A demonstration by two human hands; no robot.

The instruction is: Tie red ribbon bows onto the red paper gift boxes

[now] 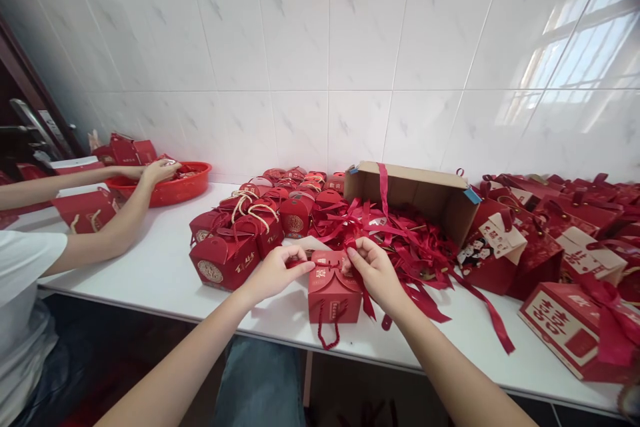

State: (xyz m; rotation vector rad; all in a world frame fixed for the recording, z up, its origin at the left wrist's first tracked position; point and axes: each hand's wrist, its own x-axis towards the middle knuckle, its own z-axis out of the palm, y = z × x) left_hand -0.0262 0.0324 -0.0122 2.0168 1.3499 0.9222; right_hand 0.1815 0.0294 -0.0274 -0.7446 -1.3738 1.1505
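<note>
A small red gift box (335, 305) with gold characters stands at the table's front edge, a twisted red cord handle (329, 340) hanging down its near side. Over its lid runs a thin red ribbon (327, 265). My left hand (280, 271) pinches this ribbon at the lid's left edge, thumb and forefinger together. On the other side my right hand (376, 271) is closed on the ribbon, above the lid's right corner. A wider ribbon length drops beside the box. What lies between the right fingertips is partly hidden.
Finished-looking red boxes (225, 260) crowd the left. Behind my right hand, loose ribbons (415, 247) spill from a cardboard box (400, 187). More red boxes (575, 347) fill the right. At far left, another person's hands (157, 172) reach over a red basin (185, 195).
</note>
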